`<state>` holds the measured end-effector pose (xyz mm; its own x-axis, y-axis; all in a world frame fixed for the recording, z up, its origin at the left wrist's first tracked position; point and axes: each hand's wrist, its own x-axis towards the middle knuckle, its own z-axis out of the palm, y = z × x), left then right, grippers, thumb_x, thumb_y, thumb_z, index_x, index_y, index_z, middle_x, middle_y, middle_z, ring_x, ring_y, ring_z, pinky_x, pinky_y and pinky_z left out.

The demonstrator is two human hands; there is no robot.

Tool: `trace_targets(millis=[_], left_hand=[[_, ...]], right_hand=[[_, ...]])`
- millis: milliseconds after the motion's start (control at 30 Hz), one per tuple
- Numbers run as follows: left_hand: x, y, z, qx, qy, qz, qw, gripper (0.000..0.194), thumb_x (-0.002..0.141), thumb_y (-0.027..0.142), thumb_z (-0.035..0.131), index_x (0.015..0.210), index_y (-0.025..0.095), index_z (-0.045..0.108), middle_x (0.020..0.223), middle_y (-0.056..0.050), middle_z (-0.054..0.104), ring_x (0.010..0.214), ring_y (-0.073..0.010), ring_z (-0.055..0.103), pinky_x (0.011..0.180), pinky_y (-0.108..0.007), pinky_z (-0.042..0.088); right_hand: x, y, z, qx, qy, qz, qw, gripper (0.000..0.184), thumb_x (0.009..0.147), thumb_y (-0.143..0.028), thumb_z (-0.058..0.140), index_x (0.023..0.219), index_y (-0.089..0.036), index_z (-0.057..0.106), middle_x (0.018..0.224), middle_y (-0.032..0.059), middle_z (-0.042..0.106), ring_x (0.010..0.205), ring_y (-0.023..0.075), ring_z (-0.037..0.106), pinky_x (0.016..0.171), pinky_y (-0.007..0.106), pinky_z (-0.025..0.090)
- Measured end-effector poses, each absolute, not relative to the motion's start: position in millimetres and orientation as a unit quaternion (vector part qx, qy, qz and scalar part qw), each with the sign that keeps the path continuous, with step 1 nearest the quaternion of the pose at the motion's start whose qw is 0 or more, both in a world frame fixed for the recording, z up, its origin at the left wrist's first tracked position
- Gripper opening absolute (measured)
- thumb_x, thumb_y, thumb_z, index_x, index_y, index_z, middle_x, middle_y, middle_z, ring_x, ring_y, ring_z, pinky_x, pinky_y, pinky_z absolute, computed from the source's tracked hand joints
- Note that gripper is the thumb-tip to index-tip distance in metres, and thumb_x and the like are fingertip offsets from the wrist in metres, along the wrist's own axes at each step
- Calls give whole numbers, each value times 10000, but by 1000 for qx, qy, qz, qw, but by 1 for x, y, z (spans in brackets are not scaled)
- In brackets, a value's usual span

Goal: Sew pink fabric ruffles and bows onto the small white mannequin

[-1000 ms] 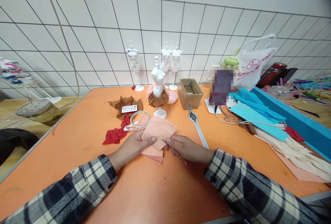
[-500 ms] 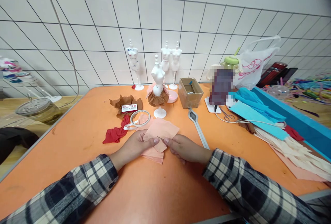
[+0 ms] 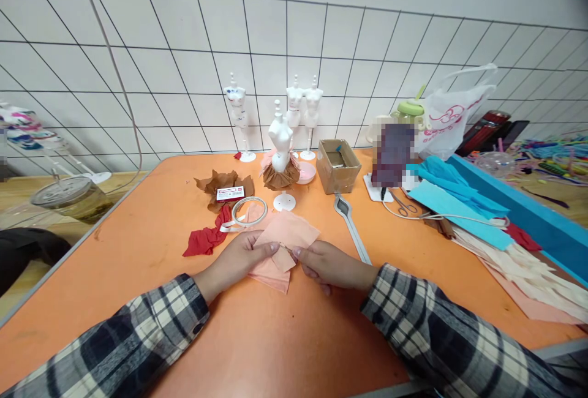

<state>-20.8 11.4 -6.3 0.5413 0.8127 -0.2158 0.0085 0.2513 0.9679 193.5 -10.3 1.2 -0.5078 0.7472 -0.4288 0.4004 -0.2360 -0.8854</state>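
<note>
My left hand [image 3: 241, 261] is closed, thumb on top, on a sheet of pink crepe paper [image 3: 290, 228] held just over the table. My right hand [image 3: 331, 264] pinches a thin brownish stick [image 3: 288, 250] at the paper's right side, its other end lying across the paper toward my left thumb. Whether the stick pierces the paper I cannot tell. More pink paper [image 3: 272, 280] lies beneath. Beyond my hands stands a small white dress form [image 3: 280, 131] wearing a brown ruffled skirt [image 3: 281, 177].
Left of centre lie a roll of white tape [image 3: 236, 221], red crepe paper [image 3: 205, 241], and a small box [image 3: 230, 193] on brown paper. A cardboard box [image 3: 340, 168], grey strap-like tool [image 3: 353, 229], scissors [image 3: 406, 207] and blue paper [image 3: 459, 211] are to the right.
The stick's end near my left thumb has shifted slightly, and my left thumb has drawn back a little to the left. The small paper flap beneath has tilted slightly.
</note>
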Motion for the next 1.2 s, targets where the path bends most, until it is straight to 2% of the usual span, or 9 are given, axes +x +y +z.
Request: trace_targets(millis=[267, 433, 867, 1100, 1200], left_hand=[[-23, 11, -6, 539, 364, 310, 693, 264, 829, 349, 670, 1005, 154, 690, 903, -54, 758, 742, -175, 688, 695, -261, 526], [-21, 9, -4, 554, 367, 288, 690, 238, 811, 370, 686, 893, 146, 705, 832, -45, 758, 722, -173, 684, 655, -243, 516], [-20, 8, -5, 579, 388, 262, 668, 254, 805, 383, 685, 824, 132, 723, 763, -20, 736, 676, -138, 641, 626, -211, 478], [-20, 8, -7, 575, 382, 256, 676, 250, 801, 368, 693, 856, 125, 712, 815, -27, 733, 689, -133, 634, 626, -205, 473], [-19, 6, -4, 551, 377, 278, 690, 272, 779, 342, 722, 958, 143, 672, 840, -21, 733, 714, -148, 650, 646, -226, 493]], right_hand=[[194, -11, 7, -472, -581, 645, 155, 399, 955, -487, 379, 689, -191, 400, 556, -71, 375, 335, 51, 360, 283, 187, 355], [194, -12, 4, -464, -591, 642, 155, 420, 954, -501, 372, 673, -190, 395, 543, -74, 363, 338, 51, 358, 289, 184, 351], [189, -12, 0, -458, -593, 641, 167, 431, 940, -530, 379, 671, -194, 393, 518, -78, 341, 350, 56, 334, 306, 189, 345], [191, -12, 0, -431, -634, 612, 193, 421, 925, -560, 386, 710, -198, 386, 556, -70, 370, 384, 49, 323, 335, 183, 281], [192, -12, 1, -434, -649, 595, 192, 419, 942, -530, 366, 691, -195, 382, 546, -64, 368, 388, 50, 320, 350, 192, 281]])
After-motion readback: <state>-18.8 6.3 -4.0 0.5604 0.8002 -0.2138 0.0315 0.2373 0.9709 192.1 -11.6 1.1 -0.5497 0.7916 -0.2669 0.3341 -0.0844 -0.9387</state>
